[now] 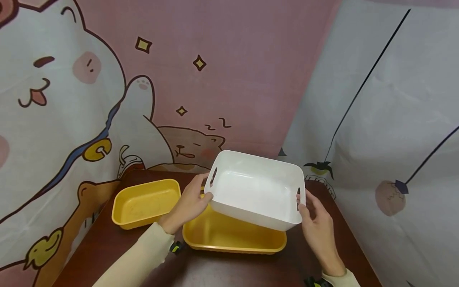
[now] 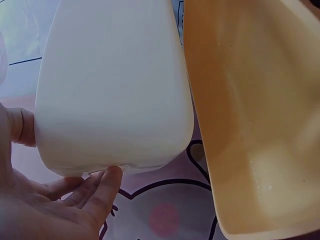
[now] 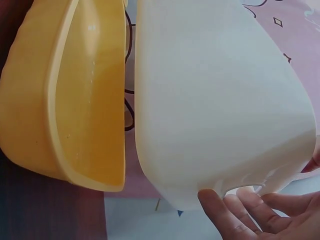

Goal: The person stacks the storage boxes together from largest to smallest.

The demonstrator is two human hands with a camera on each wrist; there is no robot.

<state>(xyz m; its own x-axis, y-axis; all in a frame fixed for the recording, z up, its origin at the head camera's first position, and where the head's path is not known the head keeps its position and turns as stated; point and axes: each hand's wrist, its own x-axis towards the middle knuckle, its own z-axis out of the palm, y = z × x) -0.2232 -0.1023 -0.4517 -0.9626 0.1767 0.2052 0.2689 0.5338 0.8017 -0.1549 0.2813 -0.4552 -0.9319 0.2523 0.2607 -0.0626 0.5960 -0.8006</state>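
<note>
A white plastic basin (image 1: 256, 187) with a slot handle at each end is held up in both hands, tilted so its inside faces the head camera. My left hand (image 1: 191, 203) grips its left end by the slot, thumb at the rim. At the other end my right hand (image 1: 317, 223) holds the right slot, with fingertips at the opening. In both wrist views the basin's outer wall (image 2: 115, 90) fills much of the picture. Below and partly behind it stands a large yellow basin (image 1: 233, 235), its far part hidden by the white one.
To the left on the dark brown table (image 1: 97, 247) sits a smaller yellow basin (image 1: 143, 203). A printed cloth (image 1: 251, 79) with cartoon animals hangs behind the table, and a pale one (image 1: 394, 139) hangs along the right side.
</note>
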